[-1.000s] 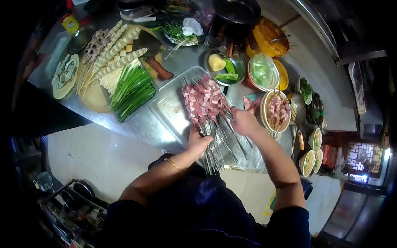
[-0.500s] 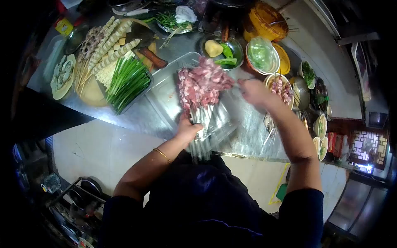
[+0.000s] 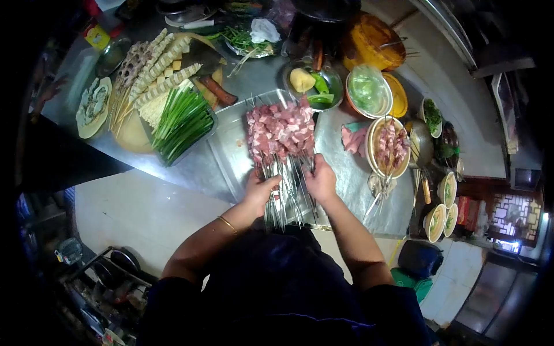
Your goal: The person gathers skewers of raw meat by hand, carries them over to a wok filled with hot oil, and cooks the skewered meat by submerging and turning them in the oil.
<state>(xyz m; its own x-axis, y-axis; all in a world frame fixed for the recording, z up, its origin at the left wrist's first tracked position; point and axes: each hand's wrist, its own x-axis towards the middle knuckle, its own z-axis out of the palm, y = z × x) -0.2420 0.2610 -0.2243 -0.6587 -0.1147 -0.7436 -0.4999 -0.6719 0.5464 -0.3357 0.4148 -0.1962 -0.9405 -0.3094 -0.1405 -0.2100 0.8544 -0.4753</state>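
A thick bundle of raw meat skewers (image 3: 281, 130) lies over a clear rectangular tray (image 3: 222, 151), meat end away from me and bare metal sticks toward me. My left hand (image 3: 261, 190) is closed around the sticks on the left side, thumb across the top. On the right side of the same bundle, my right hand (image 3: 321, 179) is closed against the outer sticks just below the meat. Right of the bundle stands a bowl (image 3: 374, 158) with a few more meat skewers (image 3: 395, 144) resting in it, beside a crumpled pink item (image 3: 353, 139).
Left on the metal table, green chives (image 3: 182, 124) fill a container near a round board with pale skewers (image 3: 164, 72). Behind the tray sits a metal bowl (image 3: 329, 98) with a potato and green peppers. An orange pot (image 3: 374, 43) and several small bowls line the right side.
My right hand has come from the right, where it was blurred beside the meat, down to the sticks. The meat bundle now sits straighter and more even. My left hand stays on the sticks.
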